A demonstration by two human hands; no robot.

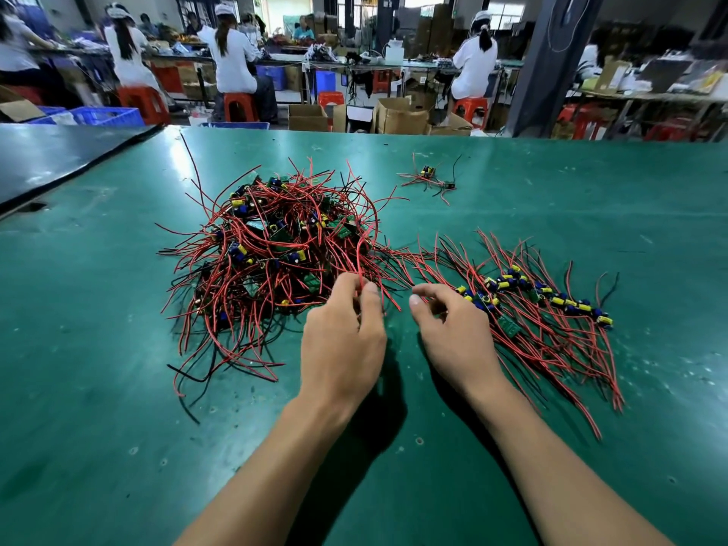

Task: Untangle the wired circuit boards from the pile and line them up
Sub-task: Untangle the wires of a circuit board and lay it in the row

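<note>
Fingers point(372, 299) of our left hand point(342, 340) pinch red wires point(356, 262) from the pile point(275, 246) in the middle of the surface point(591, 199). Our right hand point(453, 336) curls beside the lined-up row point(532, 293) toward the right edge, and we cannot tell if it grips anything. Pulling hard could, we judge, drag snagged neighbours along and scatter that row.

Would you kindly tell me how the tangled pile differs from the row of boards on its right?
The pile is heaped, its wires crossing every way; the row lies flat, its wires roughly parallel. The pile looks larger than the row. Both have red and black wires and green boards.
</note>
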